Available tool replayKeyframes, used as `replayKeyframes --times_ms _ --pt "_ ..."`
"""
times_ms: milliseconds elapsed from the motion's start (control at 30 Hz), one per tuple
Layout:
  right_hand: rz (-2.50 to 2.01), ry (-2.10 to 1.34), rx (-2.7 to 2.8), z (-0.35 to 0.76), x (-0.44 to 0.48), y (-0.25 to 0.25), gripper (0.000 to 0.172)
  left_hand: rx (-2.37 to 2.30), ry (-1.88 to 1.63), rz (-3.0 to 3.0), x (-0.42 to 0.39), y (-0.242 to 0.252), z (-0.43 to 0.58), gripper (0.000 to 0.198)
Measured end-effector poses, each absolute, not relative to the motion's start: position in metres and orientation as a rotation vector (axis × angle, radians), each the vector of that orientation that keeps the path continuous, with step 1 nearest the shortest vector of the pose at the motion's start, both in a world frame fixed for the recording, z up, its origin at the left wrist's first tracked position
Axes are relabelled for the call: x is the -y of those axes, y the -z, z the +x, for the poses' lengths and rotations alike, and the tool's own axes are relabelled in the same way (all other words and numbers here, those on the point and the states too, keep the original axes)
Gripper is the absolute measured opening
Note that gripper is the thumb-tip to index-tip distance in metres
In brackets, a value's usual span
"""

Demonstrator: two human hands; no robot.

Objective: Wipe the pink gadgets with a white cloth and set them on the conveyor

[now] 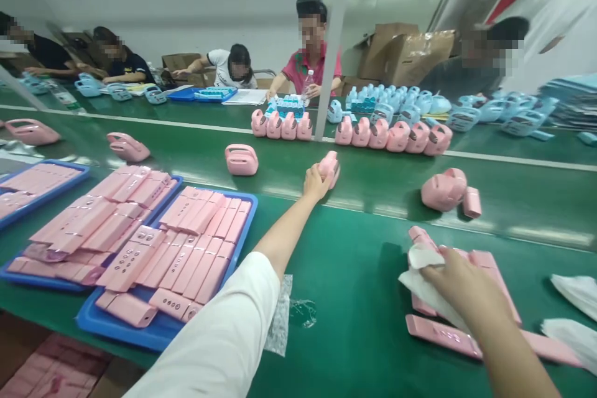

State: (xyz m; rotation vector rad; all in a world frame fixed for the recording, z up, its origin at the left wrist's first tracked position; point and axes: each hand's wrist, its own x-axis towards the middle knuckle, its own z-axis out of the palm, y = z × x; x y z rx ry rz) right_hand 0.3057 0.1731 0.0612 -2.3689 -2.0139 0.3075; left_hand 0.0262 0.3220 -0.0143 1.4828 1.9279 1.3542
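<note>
My left hand (316, 183) reaches out over the green belt, fingers closed round a pink handled plastic casing (330, 168). Down at the right, my right hand (459, 280) is closed on a thin white sheet (422, 258); whether it is cloth or foam I cannot tell. Beneath that hand lie several long pink plastic bars (494, 280), partly hidden by it. Another pink bar (441, 336) rests nearer to me. Left of my left hand stands a pink handled casing (241, 160) on the belt.
Blue trays (254, 217) piled with pink bars fill the left side. Pink casings (398, 137) line the belt's far edge, with blue casings (410, 102) behind. A white post (333, 43) rises mid-belt. Bubble wrap (280, 323) lies beside my left sleeve. Several co-workers sit opposite.
</note>
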Motion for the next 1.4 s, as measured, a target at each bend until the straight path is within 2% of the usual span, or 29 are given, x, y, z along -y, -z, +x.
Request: replayKeyframes --times_ms 67,133,267,367,467,567,667,833,967,1100,1200,1333,1400 --pt "-2.328 -0.332 2.128 0.288 -0.203 -0.066 0.017 -1.966 -1.312 1.514 -0.325 0.004 0.013 0.037" --pt "-2.256 -0.360 2.221 0.264 -0.236 -0.065 0.018 -2.054 -1.300 1.511 -0.329 -0.015 -0.009 0.029" --pt "-2.201 -0.478 2.177 0.218 -0.296 -0.050 0.032 -2.346 -1.328 1.379 -0.330 -0.060 -0.076 0.035" --pt "-2.150 -0.626 2.068 0.202 -0.322 -0.041 0.032 -2.515 -1.228 1.235 -0.314 -0.077 -0.128 0.037" --pt "-2.092 -0.757 1.876 0.204 -0.325 -0.039 0.026 -2.532 -1.045 1.270 -0.294 -0.081 -0.161 0.027" --pt "-1.954 -0.989 1.640 0.215 -0.310 -0.040 0.012 -2.472 -0.826 1.456 -0.283 -0.089 -0.170 0.025" --pt "-1.754 -1.330 1.332 0.222 -0.280 -0.037 0.017 -2.323 -0.628 1.726 -0.276 -0.108 -0.157 0.010" --pt "-1.331 -1.596 0.816 0.218 -0.226 -0.020 0.012 -1.791 -0.415 2.222 -0.233 -0.124 -0.095 0.030" --pt "-1.133 -1.611 0.528 0.213 -0.203 -0.002 0.015 -1.527 -0.275 2.346 -0.168 -0.102 -0.033 0.026" --pt "-1.002 -1.571 0.388 0.205 -0.191 0.012 0.015 -1.368 -0.287 2.400 -0.117 -0.082 -0.005 0.027" --pt "-0.877 -1.537 0.367 0.192 -0.178 0.016 0.014 -1.247 -0.480 2.376 -0.099 -0.070 -0.009 0.043" --pt "-0.838 -1.523 0.487 0.172 -0.159 0.018 0.018 -1.545 -1.024 1.897 -0.074 -0.038 0.001 0.050" --pt "-0.878 -1.538 0.600 0.164 -0.151 0.020 0.022 -1.699 -1.143 1.641 -0.062 -0.017 0.018 0.077"
